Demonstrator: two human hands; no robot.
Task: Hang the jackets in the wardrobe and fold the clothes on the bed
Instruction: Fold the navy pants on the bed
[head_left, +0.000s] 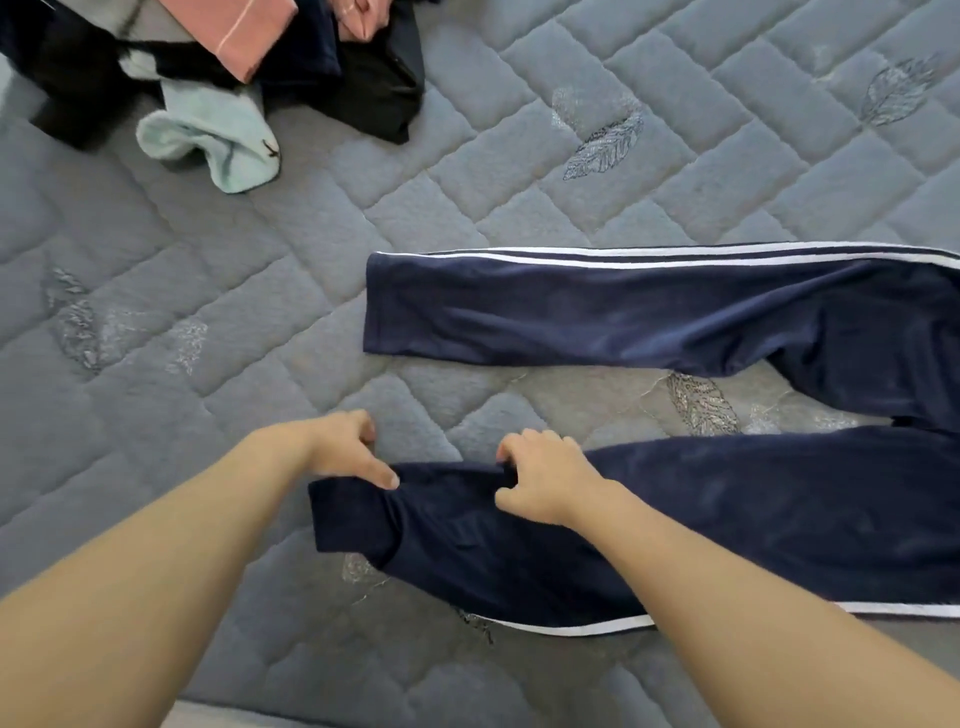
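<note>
Navy track pants (675, 322) with white stripes down the sides are spread flat on the bed, in the right half of the frame. The two legs lie apart, with their ends pointing toward the middle of the frame. One leg is seen in the middle right. The other leg is lower, near the bottom right, and its end is a bit bunched up.

The end of the lower leg is held by both hands. The cloth is pinched by the left hand (345, 447), with its fingers curled in and one finger pressed on the hem. A fold of cloth is gripped by the right hand (545, 478), with its fingers closed around it. Both bare arms are seen coming in from the bottom of the frame.

A pile of clothes (322, 57) is seen in the upper left. Dark pieces and a pink piece are mixed in it. A light blue sock (218, 140) lies at its edge.

Everything rests on a grey quilted mattress (519, 171) stitched with blocks and small feather shapes.
</note>
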